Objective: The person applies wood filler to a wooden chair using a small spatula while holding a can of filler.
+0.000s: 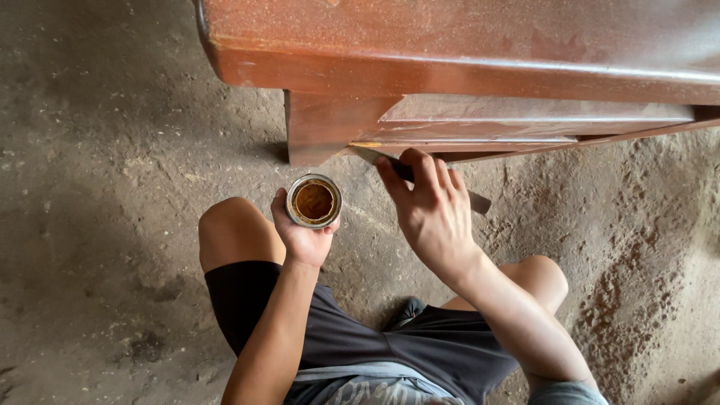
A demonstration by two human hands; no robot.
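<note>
The small round tin (314,201) of brown paste sits in the left hand (304,236), fingers wrapped round it. The right hand (433,214) pinches a flat blade (379,156) against the red-brown wooden furniture (465,75). Best keep the blade flat and press gently.

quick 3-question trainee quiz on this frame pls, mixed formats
1. True or false: the left hand holds an open round tin of brown liquid.
2. The right hand presses a flat blade against: A) the dirt floor B) the underside edge of the red-brown wooden furniture C) the tin.
3. Fill in: the person crouches on a bare ___ floor.

Key: 1 true; 2 B; 3 dirt.
</note>
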